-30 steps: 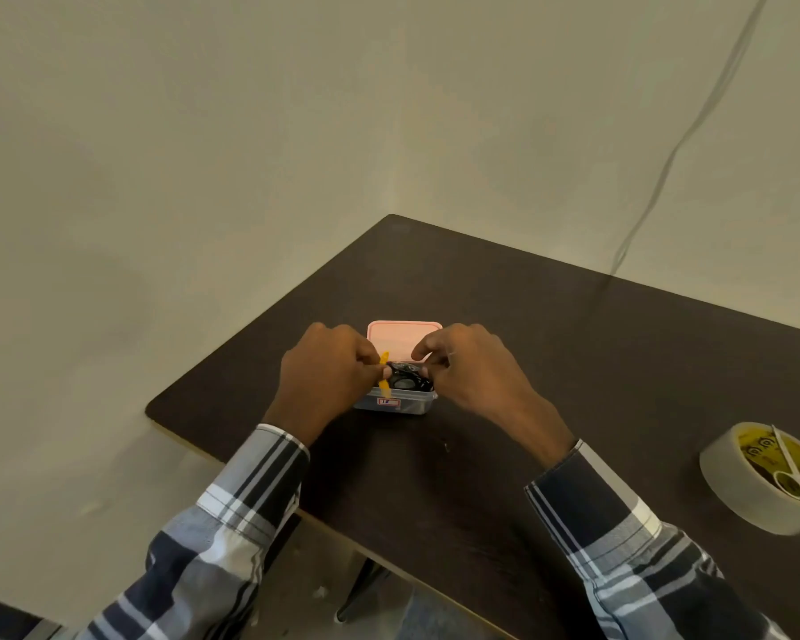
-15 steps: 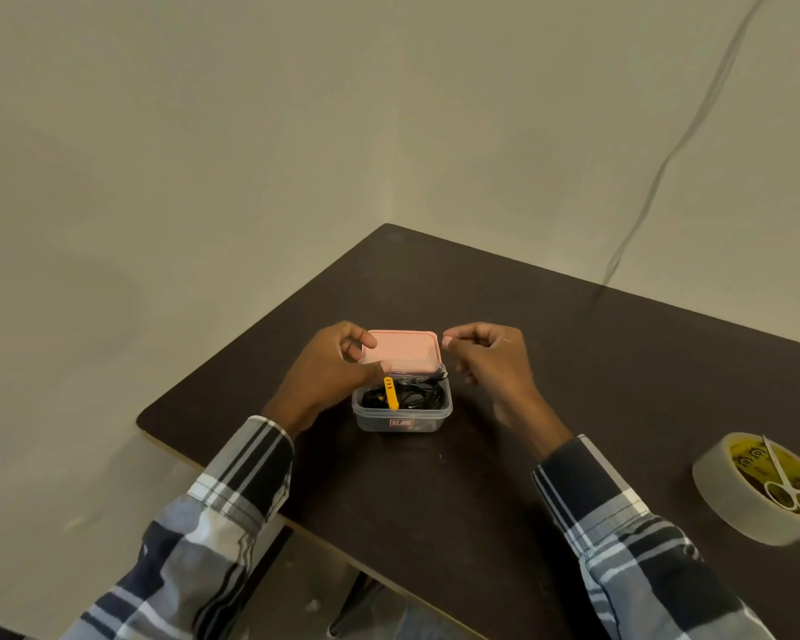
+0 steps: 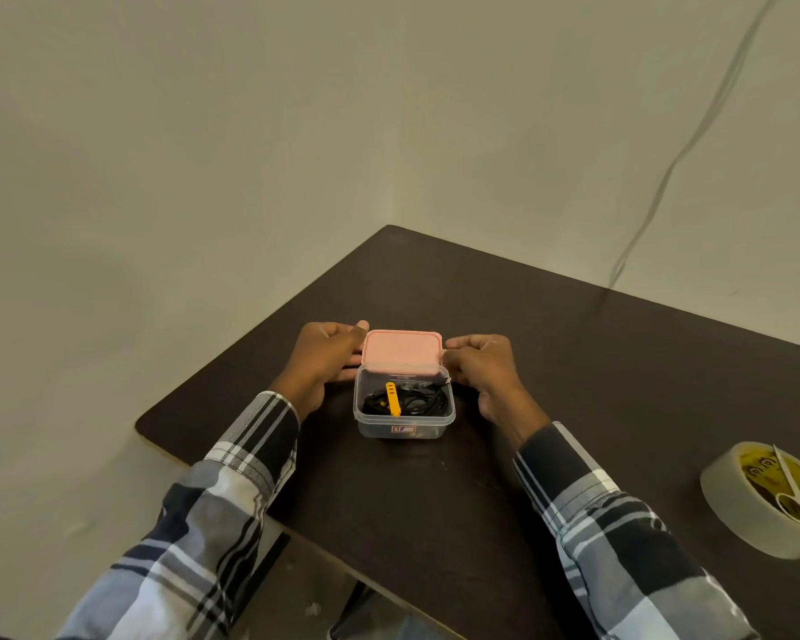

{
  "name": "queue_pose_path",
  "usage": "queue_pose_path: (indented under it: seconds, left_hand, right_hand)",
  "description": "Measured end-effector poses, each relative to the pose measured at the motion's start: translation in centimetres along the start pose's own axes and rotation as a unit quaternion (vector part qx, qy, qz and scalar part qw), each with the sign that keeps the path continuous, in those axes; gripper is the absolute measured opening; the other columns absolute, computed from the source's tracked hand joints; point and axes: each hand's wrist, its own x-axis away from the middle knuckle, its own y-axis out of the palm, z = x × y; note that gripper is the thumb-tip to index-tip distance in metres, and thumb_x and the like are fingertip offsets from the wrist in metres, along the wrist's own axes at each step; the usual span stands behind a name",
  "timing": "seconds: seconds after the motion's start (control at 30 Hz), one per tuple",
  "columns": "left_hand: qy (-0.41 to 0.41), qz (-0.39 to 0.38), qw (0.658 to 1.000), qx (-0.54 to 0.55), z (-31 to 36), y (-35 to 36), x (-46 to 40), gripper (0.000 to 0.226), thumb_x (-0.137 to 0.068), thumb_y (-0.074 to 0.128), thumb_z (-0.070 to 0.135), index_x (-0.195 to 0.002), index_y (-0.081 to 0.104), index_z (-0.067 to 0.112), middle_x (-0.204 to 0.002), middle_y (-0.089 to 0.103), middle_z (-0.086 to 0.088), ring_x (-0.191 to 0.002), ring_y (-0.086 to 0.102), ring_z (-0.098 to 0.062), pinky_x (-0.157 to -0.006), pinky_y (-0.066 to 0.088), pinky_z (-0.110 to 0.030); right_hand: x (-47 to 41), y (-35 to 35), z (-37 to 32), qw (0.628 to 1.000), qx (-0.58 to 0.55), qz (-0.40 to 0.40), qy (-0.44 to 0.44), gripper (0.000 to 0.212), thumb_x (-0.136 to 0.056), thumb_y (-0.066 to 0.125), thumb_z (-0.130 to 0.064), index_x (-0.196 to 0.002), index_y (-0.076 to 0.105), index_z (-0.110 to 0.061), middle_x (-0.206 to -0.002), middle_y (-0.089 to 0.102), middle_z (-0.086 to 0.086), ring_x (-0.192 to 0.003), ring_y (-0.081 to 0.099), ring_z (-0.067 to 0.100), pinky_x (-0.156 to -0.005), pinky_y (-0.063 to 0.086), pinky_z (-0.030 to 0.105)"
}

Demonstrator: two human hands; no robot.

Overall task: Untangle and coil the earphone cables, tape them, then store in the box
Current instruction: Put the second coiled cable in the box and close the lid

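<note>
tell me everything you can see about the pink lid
The pink lid is a rounded rectangle of matte plastic with a raised rim. It sits at the far edge of the clear box, tilted, leaving the box open. The left hand and right hand grip its short sides.
</note>
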Motion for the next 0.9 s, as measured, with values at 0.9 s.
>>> queue_pose_path:
  seconds: [0.9]
  left_hand:
    - [0.164, 0.122, 0.978, -0.033, -2.2, -0.1, 5.8, 0.014, -0.082, 0.076, 0.005, -0.088, 0.07, 0.017, -0.095, 0.073, -0.001, -0.093, 0.069, -0.013, -0.071, 0.058, -0.027]
  right_hand:
    - [6.8, -2.3, 0.7, 0.989, -0.075, 0.024, -0.123, 0.02, -0.081, 0.074, 0.007, -0.091, 0.079, -0.009, -0.089, 0.077, 0.003, -0.087, 0.072, 0.01, -0.067, 0.057, 0.018]
